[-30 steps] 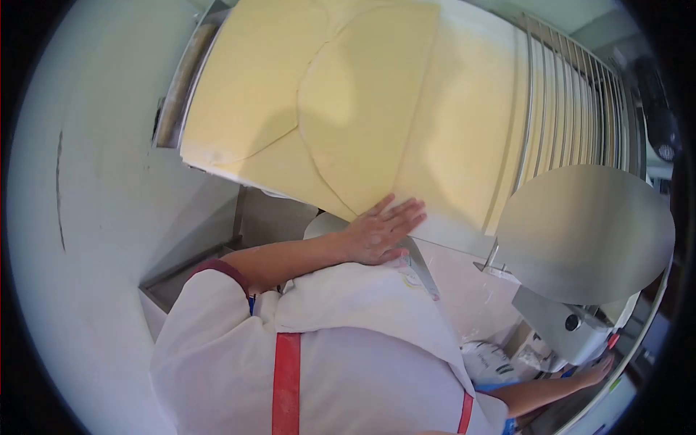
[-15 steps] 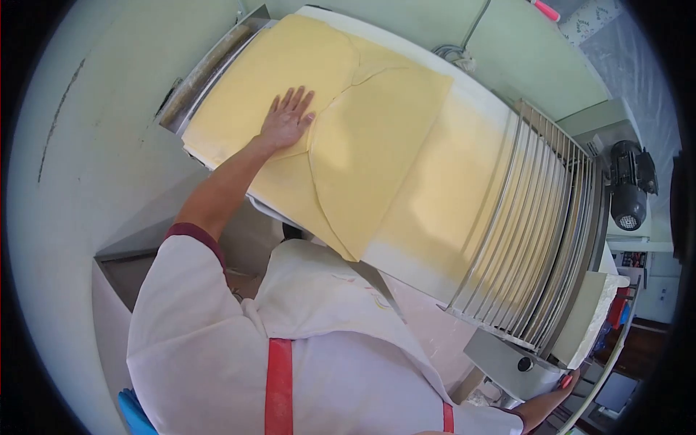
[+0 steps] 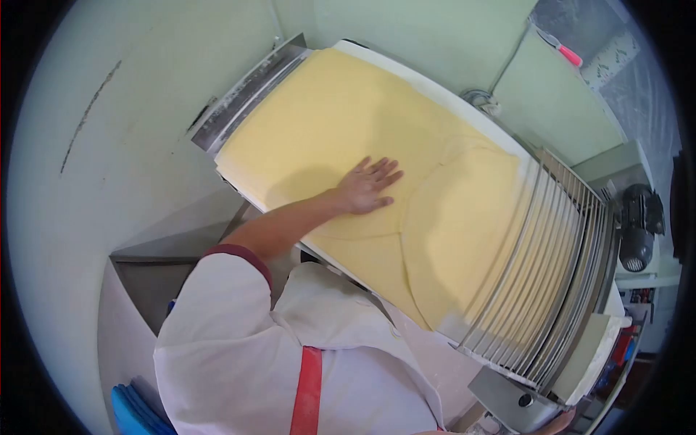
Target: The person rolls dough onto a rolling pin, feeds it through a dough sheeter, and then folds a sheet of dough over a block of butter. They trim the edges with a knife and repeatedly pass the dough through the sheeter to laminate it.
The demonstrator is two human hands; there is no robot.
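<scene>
A wide sheet of yellow dough lies on the white belt of a machine, with folded, overlapping layers toward the right. My left hand rests palm down on the dough near its middle, fingers spread. The dough's right end reaches the metal bar guard. My right hand is only partly visible at the bottom right, beside the machine's steel side housing; its fingers are hidden.
A black motor sits at the machine's right end. A metal roller plate edges the left end. Blue cloth is at lower left. A pink-handled tool lies at the upper right.
The dough and its folded layers have moved right, up to the bar guard. My left hand has moved right with the dough. My right hand's fingers have slipped out of sight.
</scene>
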